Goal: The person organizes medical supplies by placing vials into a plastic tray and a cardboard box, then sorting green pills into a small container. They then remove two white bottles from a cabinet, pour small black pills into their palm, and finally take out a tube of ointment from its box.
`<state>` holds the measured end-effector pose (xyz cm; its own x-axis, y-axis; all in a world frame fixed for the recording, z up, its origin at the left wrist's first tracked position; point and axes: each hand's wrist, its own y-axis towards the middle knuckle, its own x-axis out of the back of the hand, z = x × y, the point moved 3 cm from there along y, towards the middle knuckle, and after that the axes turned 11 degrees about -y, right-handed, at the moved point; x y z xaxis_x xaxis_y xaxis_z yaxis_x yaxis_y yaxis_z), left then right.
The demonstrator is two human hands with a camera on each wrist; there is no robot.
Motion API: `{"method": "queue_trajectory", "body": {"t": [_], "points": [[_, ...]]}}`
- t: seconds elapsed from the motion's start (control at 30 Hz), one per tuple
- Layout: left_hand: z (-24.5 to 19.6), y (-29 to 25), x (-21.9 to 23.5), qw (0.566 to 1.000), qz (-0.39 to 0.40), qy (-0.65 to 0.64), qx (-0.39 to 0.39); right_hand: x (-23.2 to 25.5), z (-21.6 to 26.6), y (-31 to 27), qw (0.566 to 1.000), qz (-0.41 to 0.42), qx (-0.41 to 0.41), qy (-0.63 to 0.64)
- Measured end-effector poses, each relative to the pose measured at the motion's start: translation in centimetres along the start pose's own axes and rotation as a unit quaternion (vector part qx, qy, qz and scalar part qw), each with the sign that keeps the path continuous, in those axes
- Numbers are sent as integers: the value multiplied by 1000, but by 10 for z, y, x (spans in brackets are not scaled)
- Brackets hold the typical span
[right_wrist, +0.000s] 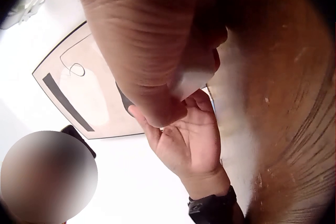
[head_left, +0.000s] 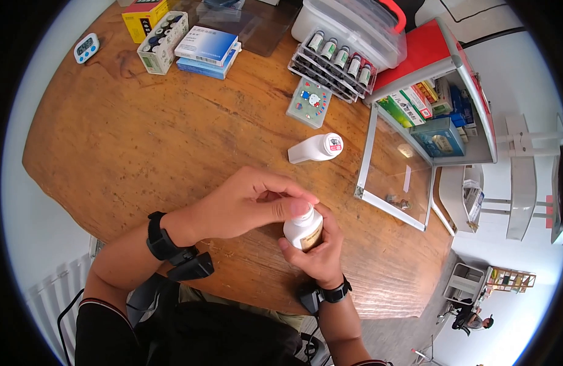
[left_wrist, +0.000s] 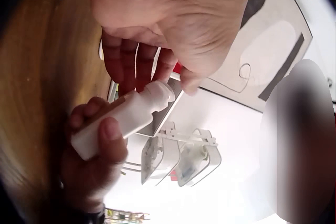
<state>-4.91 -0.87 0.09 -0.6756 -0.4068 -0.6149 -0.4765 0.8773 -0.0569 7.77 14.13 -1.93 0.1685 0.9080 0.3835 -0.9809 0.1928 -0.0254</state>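
A white bottle [head_left: 301, 234] with a yellowish label is held upright, slightly tilted, above the table's near part. My right hand [head_left: 318, 253] grips its body, thumb on the near side; the left wrist view shows this right hand [left_wrist: 94, 155] round the bottle [left_wrist: 118, 124]. My left hand [head_left: 245, 204] has thumb and fingertips at the bottle's white cap [left_wrist: 160, 95], pinching it from above. In the right wrist view my right hand [right_wrist: 152, 40] largely hides the bottle [right_wrist: 195, 77], with the left hand [right_wrist: 191, 140] beyond. A second white bottle [head_left: 312, 149] lies or leans farther back.
Medicine boxes [head_left: 207, 46] and a timer [head_left: 86, 48] occupy the back left. A patterned card-like case [head_left: 309, 101], a rack of vials [head_left: 336, 64] and a clear bin [head_left: 354, 24] are behind. At right, an open-doored cabinet [head_left: 476, 116] holds boxes; its door [head_left: 394, 165] extends over the table.
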Motion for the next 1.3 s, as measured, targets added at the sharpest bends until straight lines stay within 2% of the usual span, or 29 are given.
{"method": "queue_trajectory", "body": {"t": [0.2, 0.33, 0.4, 0.5, 0.57, 0.63, 0.7, 1.13, 1.23, 1.3], "points": [[7, -2, -13, 998, 10, -41, 57, -2, -4, -4, 995, -43, 36, -77], [8, -3, -16, 998, 5, -29, 50, -2, -8, -1, 989, -85, 72, -96], [8, -3, -22, 995, 13, 75, -70, -1, -10, -1, 994, -82, 43, -56], [7, -8, -30, 988, -4, 146, -53, -8, -4, 6, 995, -96, 33, -7], [9, -9, -31, 987, -7, 145, -63, -6, -7, 4, 996, -84, 30, -7], [11, -8, -28, 986, -11, 146, -76, -5, -3, 6, 993, -83, 55, -62], [10, -7, -27, 948, 19, 261, -182, -5, -3, 7, 992, -85, 62, -69], [11, -7, -27, 939, 24, 292, -179, -4, 0, 9, 993, -83, 49, -68], [11, -5, -27, 918, 18, 341, -202, -5, -4, 9, 992, -109, 59, -28], [14, -5, -23, 890, 7, 410, -200, -3, -5, 10, 991, -105, 65, -51]]}}
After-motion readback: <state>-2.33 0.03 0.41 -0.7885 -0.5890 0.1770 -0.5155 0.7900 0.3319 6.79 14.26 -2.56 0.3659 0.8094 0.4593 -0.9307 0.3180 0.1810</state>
